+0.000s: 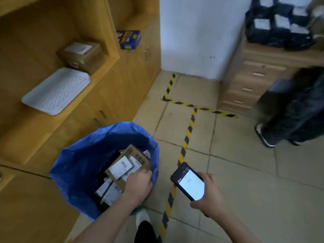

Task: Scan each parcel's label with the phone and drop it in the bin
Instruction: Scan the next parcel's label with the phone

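Note:
A bin lined with a blue bag (82, 160) stands on the floor at lower left, with several labelled parcels inside. My left hand (138, 184) reaches over its rim and grips the near edge of a flat brown cardboard parcel (128, 165) with a white label, lying on top of the others. To the right, my right hand (210, 195) holds a black phone (188, 181) with a lit white screen, tilted above the floor.
Wooden shelves at left hold a white padded mailer (56, 90), a brown box (81, 56) and a blue box (128, 39). A drawer cabinet (249, 81) at back right carries black bagged parcels (278, 21). Another person (294, 109) stands at right. Hazard tape (185, 137) crosses the tiled floor.

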